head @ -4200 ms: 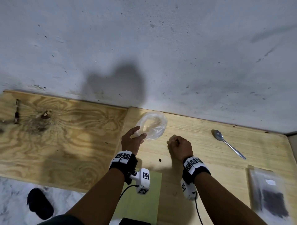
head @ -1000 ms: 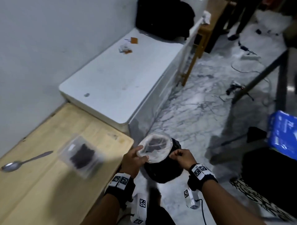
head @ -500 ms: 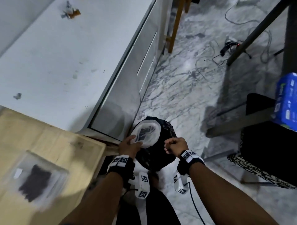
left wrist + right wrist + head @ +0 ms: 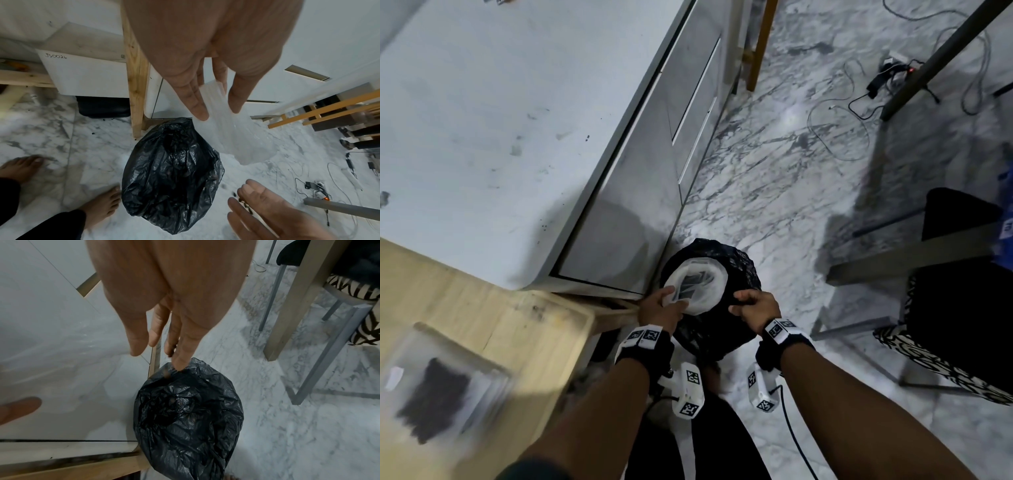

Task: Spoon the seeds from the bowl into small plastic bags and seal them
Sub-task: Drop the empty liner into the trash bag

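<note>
My left hand pinches the rim of a clear plastic bowl and holds it tilted over a black bin bag on the floor. In the left wrist view the left hand has thumb and fingers clamped on the bowl above the bin bag. My right hand hovers over the bin bag's right side. Its fingers point down at the bin bag, with a few dark seeds on them. A clear bag of dark seeds lies on the wooden table.
A white cabinet stands left of the bin, against the table. A zebra-patterned chair and metal legs are at the right. Cables lie on the marble floor. My bare feet stand beside the bin.
The view swung from the table to the floor. Both hands carried the bowl off the table and down over the bin bag. My right hand's fist has loosened.
</note>
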The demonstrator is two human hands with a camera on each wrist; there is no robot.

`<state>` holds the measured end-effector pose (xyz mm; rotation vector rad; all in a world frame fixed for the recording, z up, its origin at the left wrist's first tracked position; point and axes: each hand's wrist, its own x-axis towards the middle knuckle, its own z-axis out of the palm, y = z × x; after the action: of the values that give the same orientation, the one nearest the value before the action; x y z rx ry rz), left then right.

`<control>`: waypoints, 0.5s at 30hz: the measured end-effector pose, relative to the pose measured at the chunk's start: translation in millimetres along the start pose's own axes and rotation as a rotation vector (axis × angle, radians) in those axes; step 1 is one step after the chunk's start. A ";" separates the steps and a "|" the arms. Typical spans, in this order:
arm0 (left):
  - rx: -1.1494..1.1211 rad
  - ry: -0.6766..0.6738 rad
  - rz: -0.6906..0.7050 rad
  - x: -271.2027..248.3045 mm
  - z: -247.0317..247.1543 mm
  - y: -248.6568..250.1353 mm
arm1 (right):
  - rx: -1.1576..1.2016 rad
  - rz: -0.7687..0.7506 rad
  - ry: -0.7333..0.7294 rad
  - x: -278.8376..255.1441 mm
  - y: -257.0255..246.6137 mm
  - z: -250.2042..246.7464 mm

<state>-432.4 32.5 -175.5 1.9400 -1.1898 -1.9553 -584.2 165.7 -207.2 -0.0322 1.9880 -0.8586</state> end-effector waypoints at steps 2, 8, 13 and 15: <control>-0.002 -0.011 0.006 -3.5 3.7 0.8 | -0.015 0.026 -0.023 1.0 4.9 -2.8; 0.033 -0.021 0.054 -12.6 16.1 1.2 | 0.028 0.012 0.030 -8.4 7.3 -15.2; 0.117 -0.127 0.080 -21.7 28.1 4.5 | 0.087 0.033 0.051 -22.2 2.7 -25.9; 0.120 -0.117 0.089 -22.3 32.1 6.6 | 0.093 0.030 0.058 -26.1 0.5 -28.0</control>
<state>-460.3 55.1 -158.7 1.8129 -1.4292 -2.0192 -590.9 190.7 -179.1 0.0764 1.9952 -0.9406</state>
